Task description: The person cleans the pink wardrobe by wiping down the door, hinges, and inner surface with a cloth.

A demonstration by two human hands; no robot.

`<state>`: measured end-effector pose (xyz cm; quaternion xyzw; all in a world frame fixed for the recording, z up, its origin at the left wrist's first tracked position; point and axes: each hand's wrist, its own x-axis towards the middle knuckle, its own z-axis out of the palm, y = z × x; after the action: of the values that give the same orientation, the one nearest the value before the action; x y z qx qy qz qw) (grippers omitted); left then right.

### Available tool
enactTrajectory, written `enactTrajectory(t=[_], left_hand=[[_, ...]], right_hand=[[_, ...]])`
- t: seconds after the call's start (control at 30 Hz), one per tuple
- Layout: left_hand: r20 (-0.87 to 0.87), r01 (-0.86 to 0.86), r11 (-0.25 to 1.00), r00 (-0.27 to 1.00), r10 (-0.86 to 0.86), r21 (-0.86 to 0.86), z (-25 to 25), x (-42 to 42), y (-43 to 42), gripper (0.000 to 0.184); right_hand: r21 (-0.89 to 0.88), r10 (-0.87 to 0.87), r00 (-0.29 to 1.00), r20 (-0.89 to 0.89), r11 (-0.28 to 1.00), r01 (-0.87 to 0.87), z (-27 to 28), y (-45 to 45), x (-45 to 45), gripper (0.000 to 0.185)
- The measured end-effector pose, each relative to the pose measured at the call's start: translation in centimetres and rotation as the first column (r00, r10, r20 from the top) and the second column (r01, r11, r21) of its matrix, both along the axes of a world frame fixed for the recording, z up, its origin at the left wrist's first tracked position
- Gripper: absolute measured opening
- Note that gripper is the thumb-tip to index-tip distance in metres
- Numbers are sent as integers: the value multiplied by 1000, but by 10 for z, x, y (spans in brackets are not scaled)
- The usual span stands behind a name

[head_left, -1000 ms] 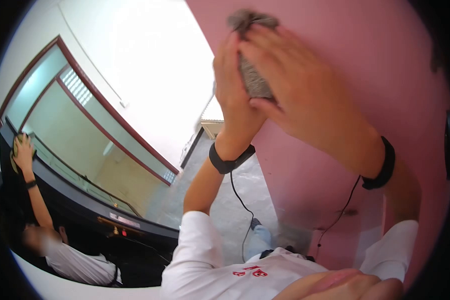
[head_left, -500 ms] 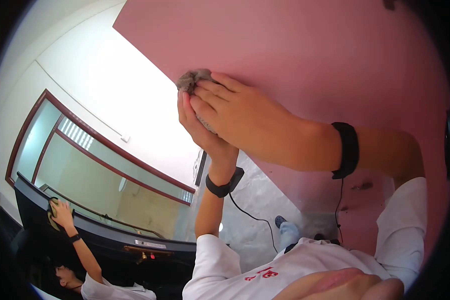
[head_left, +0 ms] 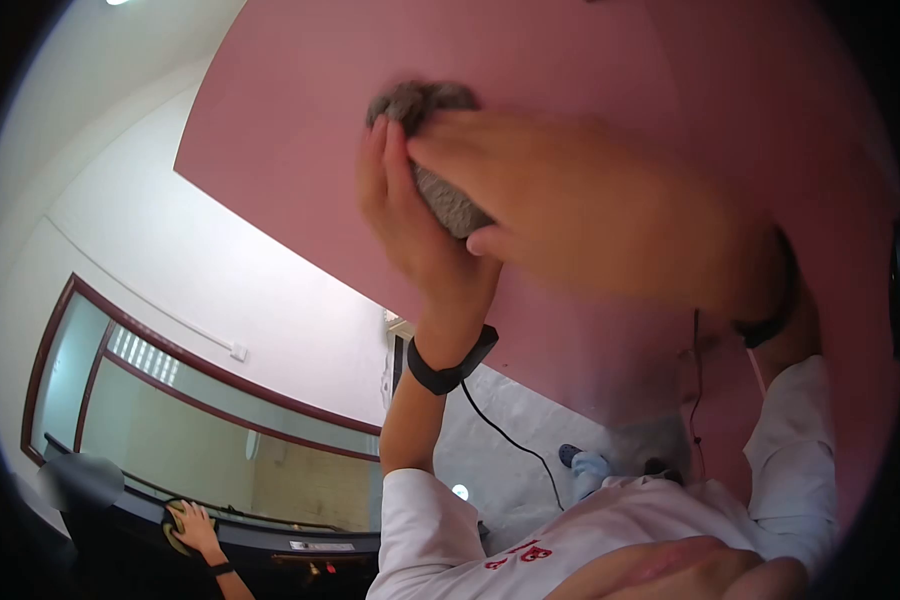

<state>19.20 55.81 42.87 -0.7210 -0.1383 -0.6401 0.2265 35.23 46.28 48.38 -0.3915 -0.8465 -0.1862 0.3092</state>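
A crumpled grey-brown cloth (head_left: 452,200) is bunched against the broad pink surface (head_left: 300,130). My left hand (head_left: 420,225) holds it from the left, with the fingers pointing up along its edge and the palm around its lower part. Over the cloth's right side lies my right hand (head_left: 530,185), smeared by motion, its fingers closed on the upper part and the thumb near the left palm. Part of the cloth is hidden beneath the fingers. Each wrist wears a black band with a thin cable.
At lower left, another person's hand (head_left: 195,528) holds a yellowish-green cloth on a long black panel (head_left: 260,540). Behind it stands a brown-framed window (head_left: 210,400) in a white wall. Thin black cables (head_left: 510,440) hang beside me above the grey floor (head_left: 520,400).
My hands and the cloth have moved up, with the cloth now farther inside the pink surface's edge. My view has shifted. The other person's hand appears lower and farther right.
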Motion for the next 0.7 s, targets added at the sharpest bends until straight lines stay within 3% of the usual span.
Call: enactTrajectory(t=[0.17,0.23,0.3,0.37,0.43,0.5,0.53,0.7], left_hand=[[-125,117,991,986,-108,65,2,48,-11,83],[-241,191,981,954,-179,27,-11,77,-19,91],[-263,201,980,945,-196,-9,-20,102,-29,94],[-332,288,957,901,-278,-19,-17,126,-29,91],[-333,272,962,910,-249,23,-20,146,-35,89],[-356,335,940,888,-293,63,-24,163,-37,88],[-355,334,940,889,-289,71,-24,166,-37,88],[-316,339,933,904,-287,123,-33,168,-33,88]], right_hand=[[-156,-20,996,-89,988,6,5,-34,57,57],[-496,-311,946,-95,838,226,10,-60,77,56],[-451,-404,910,-88,831,326,8,-85,96,54],[-567,-466,846,-259,783,258,13,-90,110,55],[-551,-458,830,-319,802,231,-1,-92,131,52],[-433,-509,666,-545,851,296,-25,-93,161,44],[-470,-498,648,-577,851,235,-25,-92,169,39],[-378,-432,695,-575,894,242,-36,-84,183,39]])
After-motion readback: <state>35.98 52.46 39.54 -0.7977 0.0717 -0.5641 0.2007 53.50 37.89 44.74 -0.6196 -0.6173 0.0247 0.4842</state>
